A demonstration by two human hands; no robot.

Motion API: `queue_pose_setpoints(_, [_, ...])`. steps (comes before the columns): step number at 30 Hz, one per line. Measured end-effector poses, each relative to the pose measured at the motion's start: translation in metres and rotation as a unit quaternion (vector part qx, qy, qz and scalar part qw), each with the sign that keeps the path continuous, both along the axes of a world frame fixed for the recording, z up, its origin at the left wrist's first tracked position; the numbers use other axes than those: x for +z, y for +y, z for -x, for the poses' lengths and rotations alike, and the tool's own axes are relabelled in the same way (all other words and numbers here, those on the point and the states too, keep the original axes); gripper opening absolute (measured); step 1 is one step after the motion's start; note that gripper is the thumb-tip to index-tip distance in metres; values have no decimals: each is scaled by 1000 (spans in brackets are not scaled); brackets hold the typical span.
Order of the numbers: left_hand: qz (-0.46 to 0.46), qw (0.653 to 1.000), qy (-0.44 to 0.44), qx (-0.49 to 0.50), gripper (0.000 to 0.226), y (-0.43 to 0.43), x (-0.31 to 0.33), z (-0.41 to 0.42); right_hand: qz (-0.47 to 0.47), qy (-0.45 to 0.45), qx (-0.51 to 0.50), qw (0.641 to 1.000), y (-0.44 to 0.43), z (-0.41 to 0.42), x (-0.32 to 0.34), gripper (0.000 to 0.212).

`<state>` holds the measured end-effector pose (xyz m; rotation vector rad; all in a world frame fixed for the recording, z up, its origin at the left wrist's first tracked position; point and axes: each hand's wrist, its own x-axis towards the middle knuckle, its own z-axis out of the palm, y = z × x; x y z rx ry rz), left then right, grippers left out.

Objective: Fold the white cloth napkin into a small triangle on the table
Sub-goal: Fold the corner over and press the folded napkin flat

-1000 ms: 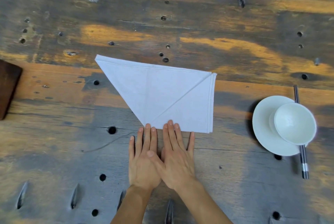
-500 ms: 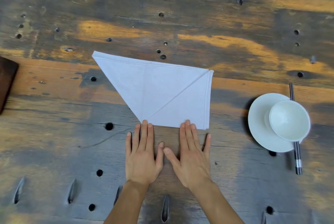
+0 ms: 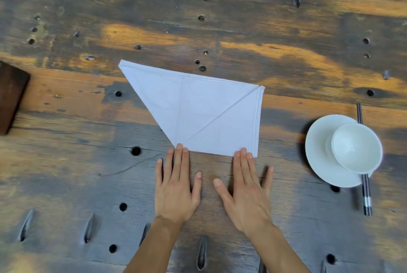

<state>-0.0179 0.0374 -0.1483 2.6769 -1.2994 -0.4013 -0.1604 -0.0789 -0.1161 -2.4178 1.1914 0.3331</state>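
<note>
White cloth napkin [image 3: 198, 109], partly folded, lies flat mid-tabletop [image 3: 220, 19]. Left hand [image 3: 176, 186] and right hand [image 3: 246, 191] rest flat at 6 o'clock, fingertips touching near hem; neither grip holds anything. Cloth looks light, limp, creasable; likely pinch far corner at 10 o'clock.

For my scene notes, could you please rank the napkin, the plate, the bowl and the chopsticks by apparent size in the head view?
1. Napkin, by far the largest.
2. Plate.
3. Bowl, resting on the plate.
4. Chopsticks: smallest in area, though partly hidden under the plate, and they run longer than the plate is wide.
</note>
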Motion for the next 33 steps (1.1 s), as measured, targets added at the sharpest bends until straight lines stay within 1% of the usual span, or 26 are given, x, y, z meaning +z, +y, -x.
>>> queue_pose_setpoints(4, [-7, 1000, -24, -14, 69, 3, 4, -8, 18, -9, 15, 1000, 14, 8, 8, 90])
queue_pose_setpoints(6, [-31, 998, -43, -34, 66, 6, 7, -25, 16, -6, 41, 999, 25, 15, 11, 88])
queue_pose_setpoints(8, [-34, 997, -49, -59, 63, 10, 8, -47, 13, -13, 75, 997, 37, 21, 12, 84])
queue_pose_setpoints(10, [-17, 996, -47, -76, 60, 10, 6, -67, 11, -33, 91, 995, 45, 20, 13, 79])
queue_pose_setpoints(13, [27, 996, -40, -76, 56, 10, 0, -79, 13, -90, 66, 994, 47, -2, 16, 72])
queue_pose_setpoints(15, [45, 995, -44, -81, 58, 10, -3, -78, 9, -118, 66, 991, 43, -29, 17, 72])
queue_pose_setpoints(17, [61, 992, -56, -94, 58, 11, -7, -78, -5, -128, 96, 987, 40, -60, 16, 75])
queue_pose_setpoints(20, [57, 989, -66, -120, 54, 16, -9, -80, -22, -108, 145, 983, 34, -100, 8, 83])
queue_pose_setpoints(23, [45, 993, -45, -101, 56, 14, -7, -81, -24, -78, 158, 984, 26, -120, -1, 89])
queue_pose_setpoints(27, [74, 994, -23, -77, 54, 11, -5, -80, -34, -53, 175, 983, 17, -122, -2, 91])
queue_pose_setpoints(33, [90, 993, -36, -73, 51, 11, -8, -81, -44, -34, 177, 983, 12, -118, -3, 91])
